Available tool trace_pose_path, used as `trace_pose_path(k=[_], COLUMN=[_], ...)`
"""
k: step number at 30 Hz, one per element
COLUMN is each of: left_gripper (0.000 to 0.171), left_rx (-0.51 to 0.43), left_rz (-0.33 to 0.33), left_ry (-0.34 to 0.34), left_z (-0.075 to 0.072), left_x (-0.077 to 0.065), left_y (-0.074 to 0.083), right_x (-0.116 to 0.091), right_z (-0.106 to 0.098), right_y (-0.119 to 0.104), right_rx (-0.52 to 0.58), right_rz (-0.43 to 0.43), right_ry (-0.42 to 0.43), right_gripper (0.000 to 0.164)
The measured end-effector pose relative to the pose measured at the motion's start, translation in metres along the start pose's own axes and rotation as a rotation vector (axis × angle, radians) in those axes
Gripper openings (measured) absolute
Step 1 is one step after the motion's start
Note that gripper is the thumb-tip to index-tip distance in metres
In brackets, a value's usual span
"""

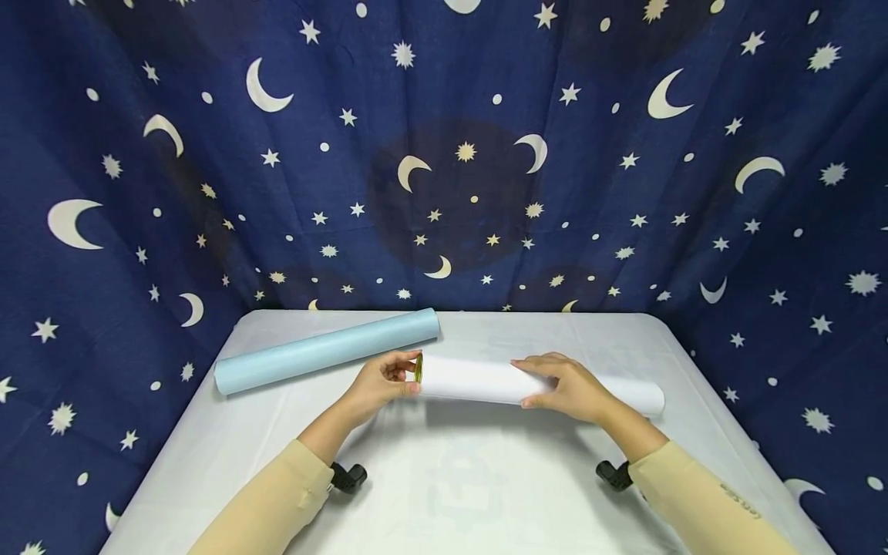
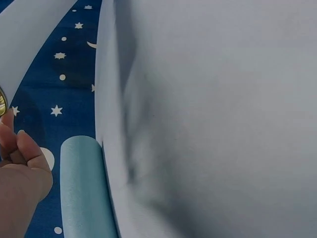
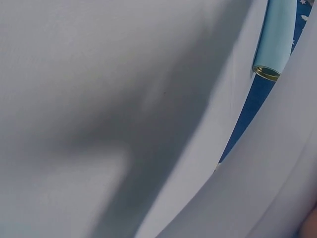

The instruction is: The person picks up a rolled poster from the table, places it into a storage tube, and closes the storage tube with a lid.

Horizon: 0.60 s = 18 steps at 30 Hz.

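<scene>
A long white tube (image 1: pixel 479 379) with a gold-coloured rim (image 1: pixel 418 368) at its left end is held over the table. My right hand (image 1: pixel 572 388) grips it near the middle from above, fingers on the far side and thumb on the near side. At the rim, my left hand (image 1: pixel 380 383) pinches the tube's end between thumb and fingers. In the left wrist view the left hand (image 2: pixel 22 171) shows at the lower left, fingertips by the gold rim (image 2: pixel 2 102). The right wrist view shows the white tube (image 3: pixel 267 168) close up, with the right hand almost wholly out of frame.
A light blue tube (image 1: pixel 326 351) lies slantwise on the white-covered table (image 1: pixel 458 478) at the back left. Its gold-rimmed end (image 3: pixel 267 73) shows in the right wrist view. A dark blue curtain (image 1: pixel 465 208) with moons and stars stands behind and at both sides.
</scene>
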<state>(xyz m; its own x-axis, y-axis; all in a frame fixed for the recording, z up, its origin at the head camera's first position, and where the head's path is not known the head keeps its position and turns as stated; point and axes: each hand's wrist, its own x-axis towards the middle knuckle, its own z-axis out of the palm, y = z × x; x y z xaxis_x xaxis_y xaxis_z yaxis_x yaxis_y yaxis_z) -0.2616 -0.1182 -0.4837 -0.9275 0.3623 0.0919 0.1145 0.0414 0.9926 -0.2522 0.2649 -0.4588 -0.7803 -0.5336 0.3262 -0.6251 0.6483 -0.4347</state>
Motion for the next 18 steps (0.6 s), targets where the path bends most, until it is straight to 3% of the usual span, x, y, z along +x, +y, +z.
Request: trace_pose_path(k=[11, 18], left_gripper=[0.066, 0.069], left_rx=[-0.013, -0.007], left_rz=[-0.016, 0.009], left_ry=[0.02, 0.024], left_z=[0.0012, 0.0014], left_x=[0.0018, 0.0002], left_y=[-0.0001, -0.0004], right_x=[0.0027, 0.0011], right_z=[-0.002, -0.0007], right_y=[-0.001, -0.0026], right_rx=[0.013, 0.019], right_rz=[0.011, 0.046], right_ry=[-0.017, -0.005], right_gripper=[0.069, 0.069])
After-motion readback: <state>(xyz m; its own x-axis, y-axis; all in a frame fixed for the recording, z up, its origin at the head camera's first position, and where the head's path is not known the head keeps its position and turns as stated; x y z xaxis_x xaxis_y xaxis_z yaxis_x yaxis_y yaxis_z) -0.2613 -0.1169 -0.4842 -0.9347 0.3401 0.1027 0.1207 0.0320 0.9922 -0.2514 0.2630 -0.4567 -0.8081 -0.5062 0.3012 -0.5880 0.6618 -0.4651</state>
